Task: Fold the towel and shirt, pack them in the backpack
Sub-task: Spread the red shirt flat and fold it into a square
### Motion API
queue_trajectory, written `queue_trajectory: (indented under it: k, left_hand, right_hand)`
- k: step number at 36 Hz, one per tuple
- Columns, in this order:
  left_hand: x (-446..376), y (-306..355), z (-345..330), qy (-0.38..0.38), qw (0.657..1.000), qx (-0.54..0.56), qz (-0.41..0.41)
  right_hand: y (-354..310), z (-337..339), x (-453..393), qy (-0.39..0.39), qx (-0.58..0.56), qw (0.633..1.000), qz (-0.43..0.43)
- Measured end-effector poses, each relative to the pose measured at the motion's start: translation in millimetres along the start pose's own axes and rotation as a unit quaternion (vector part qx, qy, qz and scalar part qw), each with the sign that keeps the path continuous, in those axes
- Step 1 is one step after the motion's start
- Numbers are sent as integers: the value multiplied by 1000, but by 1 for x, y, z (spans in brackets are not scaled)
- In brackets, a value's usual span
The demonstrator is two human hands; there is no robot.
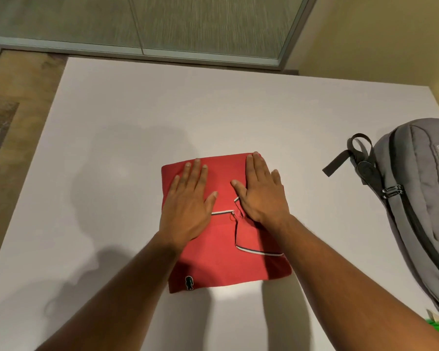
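Head view. A red shirt [226,239] is seen at the centre of the frame, folded into a compact rectangle and laid flat on the white tabletop [137,110]. A striped collar edge and a small dark logo at its lower left corner are visible. The left hand [190,198] is laid flat on the upper left part of the fold, fingers straight and spread. The right hand [260,191] is laid flat on the upper right part, fingers likewise extended. Nothing is gripped by either hand; the cloth is pressed down by both palms.

A grey backpack [416,203] is seen at the right edge of the frame, lying on the tabletop, well apart from the shirt. Its zip appears closed, though this cannot be confirmed.

The shirt fold is judged complete or nearly so. No towel is identified in this view; a green item at the lower right corner cannot be determined. Packing is judged not yet started.
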State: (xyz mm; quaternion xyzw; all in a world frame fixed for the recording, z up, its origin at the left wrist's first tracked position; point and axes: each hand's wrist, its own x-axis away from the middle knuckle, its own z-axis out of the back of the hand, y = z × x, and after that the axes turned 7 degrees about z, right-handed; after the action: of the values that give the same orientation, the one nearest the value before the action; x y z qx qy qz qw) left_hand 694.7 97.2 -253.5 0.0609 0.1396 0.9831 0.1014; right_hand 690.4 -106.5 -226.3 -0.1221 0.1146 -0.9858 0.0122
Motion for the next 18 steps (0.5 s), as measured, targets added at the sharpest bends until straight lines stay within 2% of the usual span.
queue_trajectory:
  k: [5, 8, 10, 12, 13, 15, 16, 18]
  left_hand:
    - [-2, -2, 2, -12, 1000, 24, 6]
    - [-4, -1, 13, -12, 995, 98, 22]
    - [-4, -5, 23, 66, 986, 143, 50]
    - [-5, -16, 29, 152, 967, 176, 108]
    - [-6, -23, 32, 171, 954, 196, 150]
    - [-11, -35, 36, 158, 928, 245, 232]
    - [-15, -39, 38, 133, 919, 263, 262]
    - [-23, -44, 42, 78, 916, 271, 287]
  right_hand:
    - [1, -1, -4, -13, -5, 1000, -7]
    - [-3, 4, -5, -21, 6, 1000, -15]
    - [-11, 7, 0, 3, 14, 1000, -14]
    - [-26, 8, 13, 59, 9, 998, 6]
    - [-37, 7, 24, 94, -2, 995, 26]
    - [-62, 0, 48, 160, -32, 981, 100]
    - [-74, -8, 60, 176, -46, 972, 150]
    - [-99, -29, 85, 156, -49, 956, 243]
